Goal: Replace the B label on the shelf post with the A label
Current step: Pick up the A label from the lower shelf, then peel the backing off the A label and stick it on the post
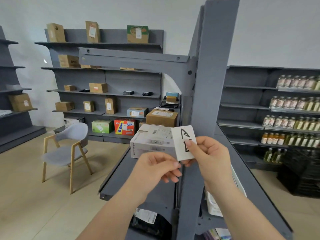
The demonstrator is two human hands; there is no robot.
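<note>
A white paper label (182,135) is held up in front of the grey shelf post (216,75). A black letter A is on its upper part. Below it is a second black letter, perhaps a B, mostly covered by a thumb. I cannot tell whether this is one sheet or two overlapping ones. My right hand (213,156) grips the paper from the right, thumb pressed on its front. My left hand (155,168) pinches its lower left corner. No label shows on the visible face of the post.
A white carton (152,141) and a brown box (161,117) sit on the grey shelf behind the paper. A chair (67,148) stands at left on the floor. Bottle shelves (294,104) and black crates (303,170) fill the right. A white basket (213,205) hangs below.
</note>
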